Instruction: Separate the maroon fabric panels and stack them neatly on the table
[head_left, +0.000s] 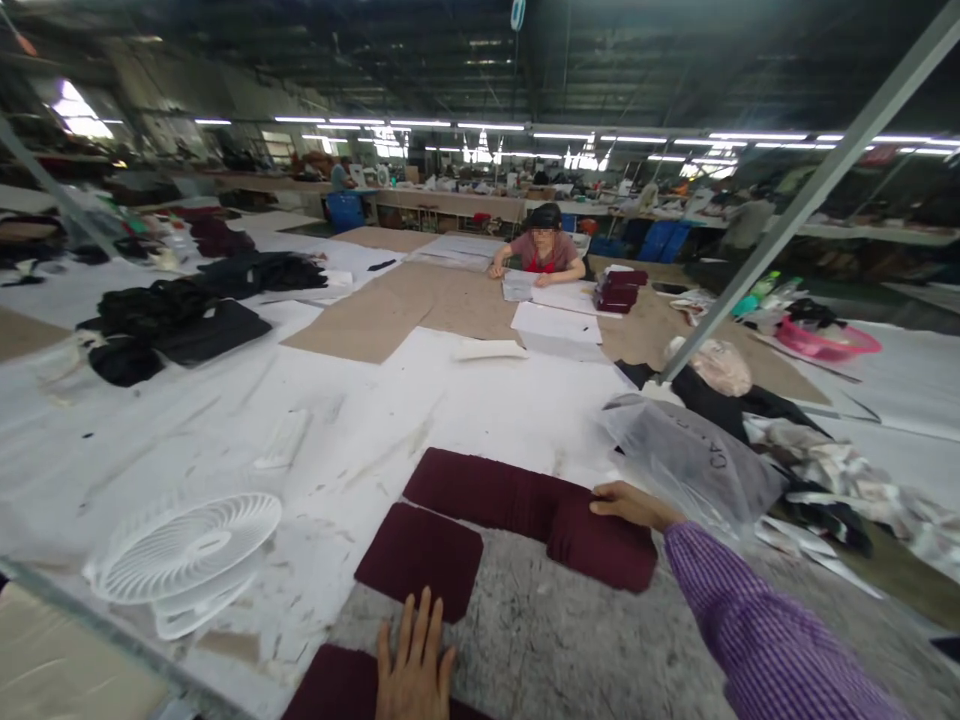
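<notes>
My left hand (412,665) lies flat with fingers stretched out on a maroon fabric piece (337,690) at the bottom edge. A small maroon fabric panel (420,560) lies just beyond its fingertips. My right hand (628,505), in a purple ribbed sleeve, rests on the right end of a long stack of maroon fabric pieces (525,510); its fingers curl over the stack's edge, and whether they grip it is unclear. A clear plastic bag (690,455) lies right beside that hand.
A white desk fan (187,560) lies at the near left. Black garments (172,320) are piled at far left. Another person (544,255) works across the table with paper sheets and a maroon stack (619,290). A diagonal metal pole (787,210) crosses at right; a pink basin (825,340) sits beyond.
</notes>
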